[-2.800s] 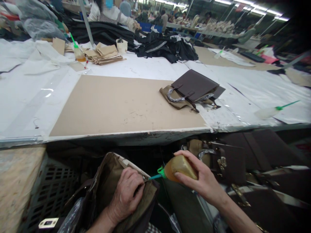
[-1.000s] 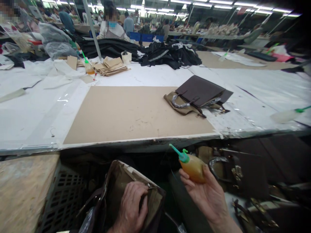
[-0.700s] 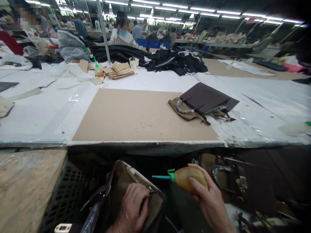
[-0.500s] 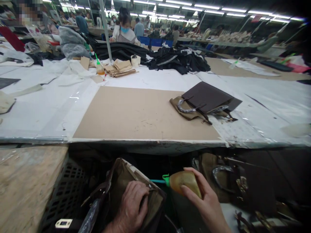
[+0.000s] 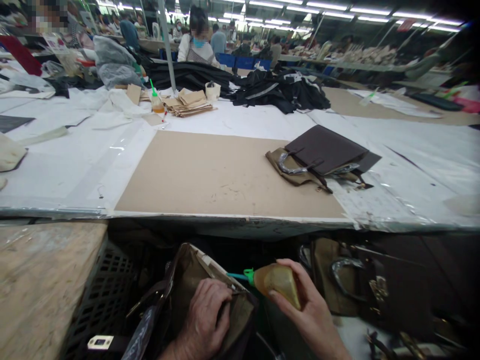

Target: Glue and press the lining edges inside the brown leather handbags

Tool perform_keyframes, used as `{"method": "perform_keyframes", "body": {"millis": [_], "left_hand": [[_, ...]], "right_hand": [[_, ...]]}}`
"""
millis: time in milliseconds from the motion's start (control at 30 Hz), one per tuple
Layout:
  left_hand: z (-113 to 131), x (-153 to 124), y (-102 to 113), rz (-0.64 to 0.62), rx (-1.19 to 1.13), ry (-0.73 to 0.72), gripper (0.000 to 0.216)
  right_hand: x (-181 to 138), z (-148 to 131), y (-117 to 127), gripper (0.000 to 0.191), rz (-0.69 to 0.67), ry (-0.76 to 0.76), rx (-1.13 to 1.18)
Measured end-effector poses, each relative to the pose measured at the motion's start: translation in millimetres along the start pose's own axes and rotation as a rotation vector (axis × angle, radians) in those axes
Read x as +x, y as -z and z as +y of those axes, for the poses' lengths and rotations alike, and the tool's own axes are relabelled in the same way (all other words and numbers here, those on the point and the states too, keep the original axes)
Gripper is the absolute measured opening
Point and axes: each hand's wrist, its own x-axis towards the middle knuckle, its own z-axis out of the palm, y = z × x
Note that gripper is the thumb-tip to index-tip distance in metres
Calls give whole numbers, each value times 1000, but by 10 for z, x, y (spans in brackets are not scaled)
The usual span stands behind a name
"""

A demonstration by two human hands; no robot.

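Note:
An open brown handbag (image 5: pixel 187 280) sits low in front of me, below the table edge. My left hand (image 5: pixel 205 320) is closed over the bag's top rim, gripping the lining. My right hand (image 5: pixel 303 310) is wrapped round an amber squeeze glue bottle (image 5: pixel 278 284) with a green cap. The bottle's thin teal nozzle (image 5: pixel 236 275) points left and reaches the bag's rim just above my left fingers.
A cardboard sheet (image 5: pixel 225 170) covers the table ahead, with a dark brown handbag (image 5: pixel 322 157) lying on its right end. More bags (image 5: pixel 367 285) stand at lower right, a black crate (image 5: pixel 101 295) at lower left. Folded paper pieces (image 5: pixel 189 102), another glue bottle (image 5: pixel 156 102) and black fabric (image 5: pixel 277 90) lie farther back, where other people work.
My right hand turned the bottle from nozzle-up to pointing left and brought it down to the bag's rim. My left hand has kept its grip on the bag.

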Motion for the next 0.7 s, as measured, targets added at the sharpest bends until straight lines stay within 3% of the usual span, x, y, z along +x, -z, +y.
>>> {"method": "perform_keyframes", "body": {"millis": [367, 700], "left_hand": [[-24, -30, 5, -13, -2, 17, 23], [-62, -25, -21, 0, 0, 2, 26]], "right_hand": [[153, -80, -216, 48, -33, 74, 42], [241, -130, -255, 46, -18, 132, 33]]}}
